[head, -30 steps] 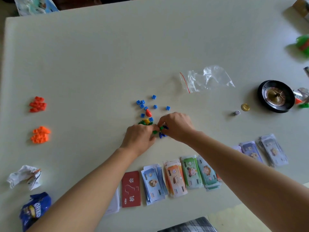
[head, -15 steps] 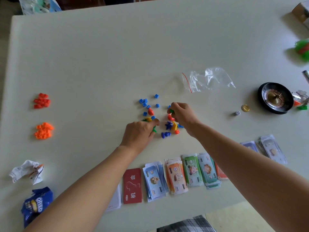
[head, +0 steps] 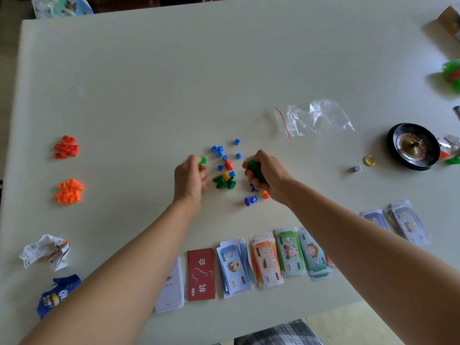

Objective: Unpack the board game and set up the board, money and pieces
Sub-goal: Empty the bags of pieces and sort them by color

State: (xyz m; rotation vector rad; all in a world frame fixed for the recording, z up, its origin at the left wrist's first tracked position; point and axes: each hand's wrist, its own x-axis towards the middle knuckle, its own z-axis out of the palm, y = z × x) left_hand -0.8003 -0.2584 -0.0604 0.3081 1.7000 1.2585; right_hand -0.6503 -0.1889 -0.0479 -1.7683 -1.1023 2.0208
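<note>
Left grip (head: 191, 179) has lifted off the pile, pinching a green cube (head: 203, 160); right grip (head: 267, 174) now clutches green tokens (head: 255, 169). Leftover green pawns (head: 222, 182) lie on the surface (head: 149, 83) between them, just right of left grip.

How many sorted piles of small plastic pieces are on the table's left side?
2: the red pile farther from the camera, the orange pile nearer; nothing covers that area.
</note>
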